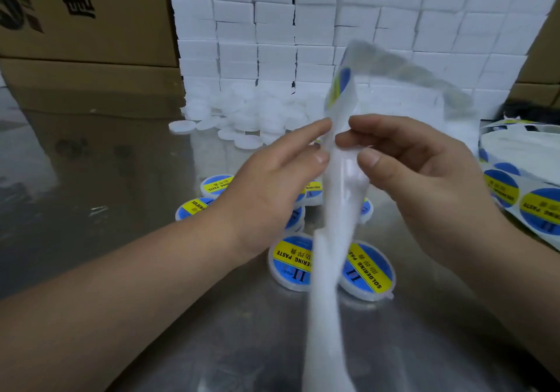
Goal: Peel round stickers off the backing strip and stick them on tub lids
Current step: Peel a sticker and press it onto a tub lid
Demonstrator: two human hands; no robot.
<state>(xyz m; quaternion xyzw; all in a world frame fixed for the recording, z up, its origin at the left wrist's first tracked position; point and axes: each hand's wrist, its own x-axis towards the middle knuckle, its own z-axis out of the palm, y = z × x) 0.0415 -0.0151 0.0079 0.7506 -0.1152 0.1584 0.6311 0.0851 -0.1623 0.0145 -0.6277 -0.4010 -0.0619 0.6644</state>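
A long white backing strip (330,270) runs upright through the middle of the view, blurred by motion. My left hand (272,185) pinches its left edge between thumb and forefinger. My right hand (418,176) pinches the right edge at the same height. Above the fingers a blue and yellow round sticker (339,85) sits on the strip, which arcs over to the right. Below my hands, several white tubs with stickered lids (292,258) stand on the metal table (212,316). A pile of plain white lids (248,116) lies further back.
Large cardboard boxes (85,28) stand at the left. A wall of stacked white cartons (363,22) fills the back. At the right edge lies a roll of stickers (515,197) with its strip unrolled toward me.
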